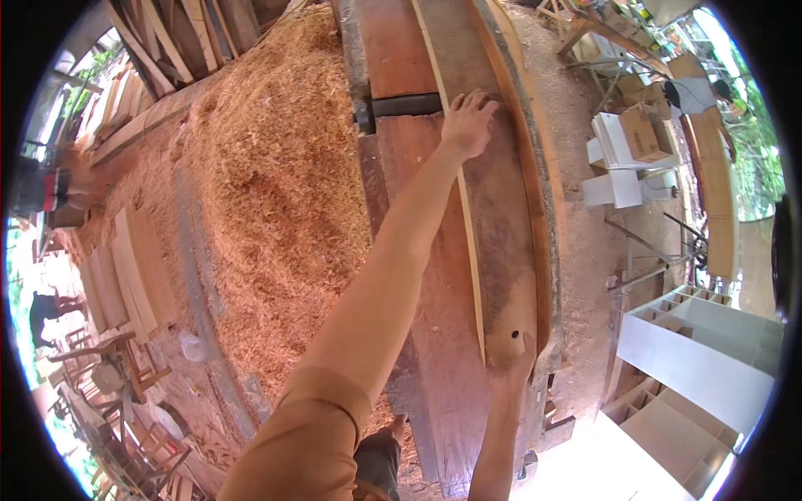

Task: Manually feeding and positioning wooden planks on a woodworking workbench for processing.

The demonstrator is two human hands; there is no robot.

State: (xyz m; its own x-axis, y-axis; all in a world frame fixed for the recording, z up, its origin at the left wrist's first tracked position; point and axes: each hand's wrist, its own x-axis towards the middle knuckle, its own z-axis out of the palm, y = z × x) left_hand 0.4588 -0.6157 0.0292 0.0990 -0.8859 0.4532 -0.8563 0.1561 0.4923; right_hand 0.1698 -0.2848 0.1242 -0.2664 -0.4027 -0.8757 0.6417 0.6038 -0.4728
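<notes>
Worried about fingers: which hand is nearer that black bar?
Left: the left hand is on the board, just right of the black bar; the right hand is at the board's near end, farther off.

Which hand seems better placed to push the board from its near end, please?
Probably the right hand: it's at the near end of the board; the left hand rests farther along.

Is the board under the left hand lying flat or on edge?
Flat: the board shows its broad face upward, left hand on top.
</notes>
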